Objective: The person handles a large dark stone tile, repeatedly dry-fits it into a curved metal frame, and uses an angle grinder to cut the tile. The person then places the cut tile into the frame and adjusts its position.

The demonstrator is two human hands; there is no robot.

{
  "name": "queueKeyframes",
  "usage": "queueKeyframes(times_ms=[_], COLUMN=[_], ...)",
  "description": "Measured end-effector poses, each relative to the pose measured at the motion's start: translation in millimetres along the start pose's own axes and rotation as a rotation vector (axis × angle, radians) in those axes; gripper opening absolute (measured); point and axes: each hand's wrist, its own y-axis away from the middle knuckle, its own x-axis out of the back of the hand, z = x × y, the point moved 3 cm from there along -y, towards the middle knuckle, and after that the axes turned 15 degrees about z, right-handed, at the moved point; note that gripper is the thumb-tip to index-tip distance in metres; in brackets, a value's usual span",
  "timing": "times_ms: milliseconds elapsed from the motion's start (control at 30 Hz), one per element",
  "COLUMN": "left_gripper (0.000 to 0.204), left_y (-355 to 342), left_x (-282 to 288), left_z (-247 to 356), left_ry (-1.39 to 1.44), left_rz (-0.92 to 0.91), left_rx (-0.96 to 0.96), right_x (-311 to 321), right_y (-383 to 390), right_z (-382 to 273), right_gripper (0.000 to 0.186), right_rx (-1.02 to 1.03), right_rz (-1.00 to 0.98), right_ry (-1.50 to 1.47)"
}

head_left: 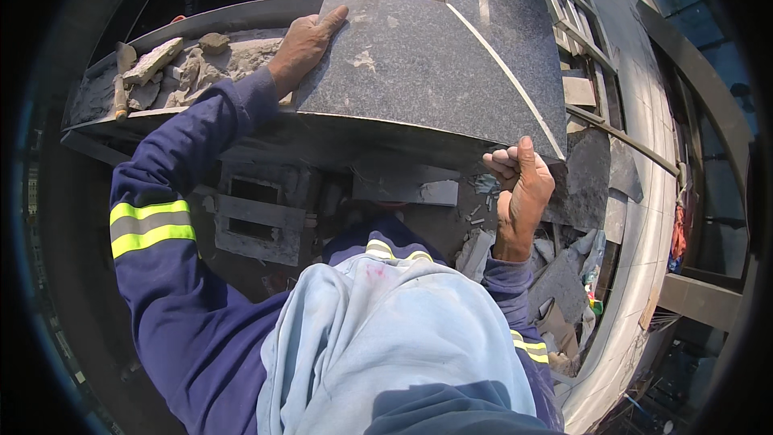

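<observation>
A speckled dark grey stone slab [403, 64] lies across the top of a low wall or ledge, with a pale strip [507, 76] running over its right part. My left hand [310, 48] grips the slab's left edge, the thumb on the upper face. Close to the front right corner is my right hand [523, 189], its fingers curled in and the thumb pointing up. Those fingers overlap the area just below the slab's front edge; whether they press on it or pinch something small cannot be made out.
Left of the slab, the ledge holds broken mortar chunks [157, 60] and a hand tool with a wooden handle [121, 97]. Below stand hollow blocks [258, 229]. Rubble and broken slabs [564, 290] lie at the right, beside metal frames [576, 24] and a pale curb [636, 274].
</observation>
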Motion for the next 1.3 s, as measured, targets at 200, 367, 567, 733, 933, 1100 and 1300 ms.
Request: queueKeyframes(times_ms=[200,367,567,733,933,1100,1300], left_gripper=[0.055,0.057,0.064,0.065,0.069,0.069,0.066], left_y=[-18,-22,-15,-12,0,32,61], left_x=[-36,-57,-68,-60,-10,21,36], left_z=[5,14,20,19,-1,1,0], left_ry=[-0.125,-0.264,-0.326,-0.36,-0.135,-0.164,-0.166], left_rz=[0.117,0.139,0.183,0.202,0.124,0.09,0.122], left_rx=[0.146,0.057,0.035,0.049,0.11,0.146,0.188], right_x=[16,30,32,33,13,7,20], right_y=[-46,-69,-72,-70,-9,27,52], right_z=[-6,-11,-14,-6,3,3,16], right_gripper=[0.03,0.031,0.031,0.031,0.031,0.031,0.032], right_rx=[-0.001,-0.005,-0.026,0.012,0.065,0.073,0.085], right_rz=[-0.047,-0.06,-0.05,-0.039,0.048,0.03,-0.023], right_ry=[-0.079,-0.123,-0.132,-0.086,0.031,0.033,0.006])
